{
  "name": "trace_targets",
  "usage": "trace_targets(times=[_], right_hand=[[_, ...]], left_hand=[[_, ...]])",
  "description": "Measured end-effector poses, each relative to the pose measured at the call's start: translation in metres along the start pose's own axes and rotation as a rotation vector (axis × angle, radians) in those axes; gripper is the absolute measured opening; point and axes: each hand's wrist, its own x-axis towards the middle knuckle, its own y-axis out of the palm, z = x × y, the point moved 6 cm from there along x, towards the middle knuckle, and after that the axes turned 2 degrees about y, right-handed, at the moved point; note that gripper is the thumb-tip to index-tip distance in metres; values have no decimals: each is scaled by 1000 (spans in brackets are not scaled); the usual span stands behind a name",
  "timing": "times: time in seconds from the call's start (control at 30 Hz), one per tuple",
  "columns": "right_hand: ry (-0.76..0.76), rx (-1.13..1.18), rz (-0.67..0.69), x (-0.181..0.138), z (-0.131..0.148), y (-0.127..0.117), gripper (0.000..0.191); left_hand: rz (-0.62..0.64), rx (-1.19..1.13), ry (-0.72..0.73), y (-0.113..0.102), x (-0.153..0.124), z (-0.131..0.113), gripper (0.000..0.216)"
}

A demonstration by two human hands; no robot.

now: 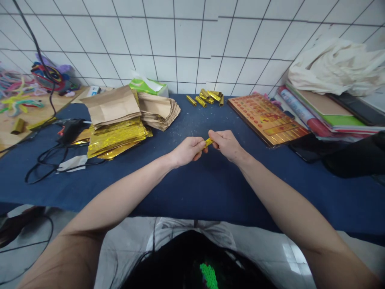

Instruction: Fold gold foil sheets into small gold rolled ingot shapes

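Note:
Both my hands meet over the middle of the blue table (192,188). My left hand (187,151) and my right hand (226,144) are each closed on an end of a small gold foil roll (208,142), held just above the cloth. Several finished gold rolls (206,97) lie in a pile at the far edge by the wall. To the left sits a stack of gold foil sheets (116,138) with brown paper (111,106) on top.
A black glue gun (69,130) with its cable lies at the left. A folded brown paper stack (159,111) is behind the foil. A red-and-gold printed board (266,118) lies right of centre, with books (325,114) and white cloth (337,66) beyond.

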Motion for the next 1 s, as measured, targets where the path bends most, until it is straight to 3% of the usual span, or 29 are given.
trace_targets(times=[0.43,0.7,0.83,1.0], right_hand=[[-81,14,-127,-2,8,-9,51],[-107,-16,101,-14,19,24,45],[-147,-134,50,-23,26,34,43],[-199,-223,-34,-30,28,35,42]], left_hand=[[-158,178,49,-15,3,-6,29],[-490,-99,104,-60,3,-2,35],[-472,-163,109,-64,3,-4,34],[-331,-225,89,-68,4,-6,36]])
